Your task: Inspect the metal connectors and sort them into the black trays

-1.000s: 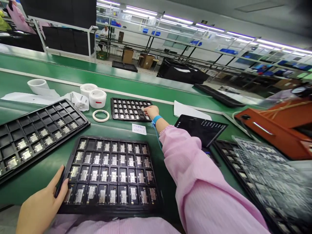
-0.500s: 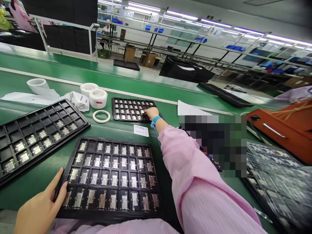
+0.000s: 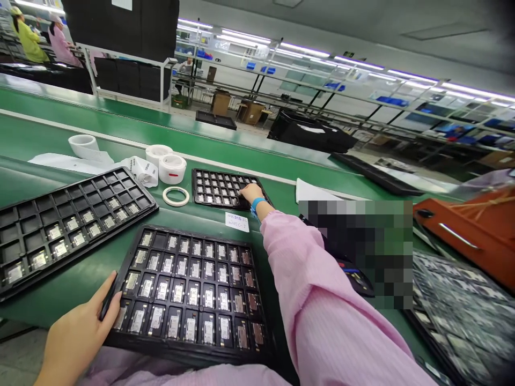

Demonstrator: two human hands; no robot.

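Note:
My left hand (image 3: 80, 327) grips the left edge of a black compartment tray (image 3: 183, 347) close to my body, thumb on top. Small silvery modules (image 3: 193, 295) fill most of its pockets; one pocket in the back row is bare. My right hand (image 3: 252, 194), with a blue wrist strap (image 3: 257, 203), reaches to a smaller-looking black tray (image 3: 196, 197) farther back. Its fingers are pinched together low over that tray's right half, among similar small parts. Whatever is between the fingertips is hidden.
A partly filled black tray (image 3: 24, 214) lies at the left. Behind it are white label rolls (image 3: 173, 169) and a tape ring (image 3: 176, 203). A handwritten note (image 3: 237, 221) lies before the far tray. An orange case (image 3: 466, 225) and film-covered trays (image 3: 458, 311) are at the right.
The whole view has shifted, so the trays appear farther right and slightly lower. Over the far tray, my right hand has moved a little left. My left hand keeps its grip.

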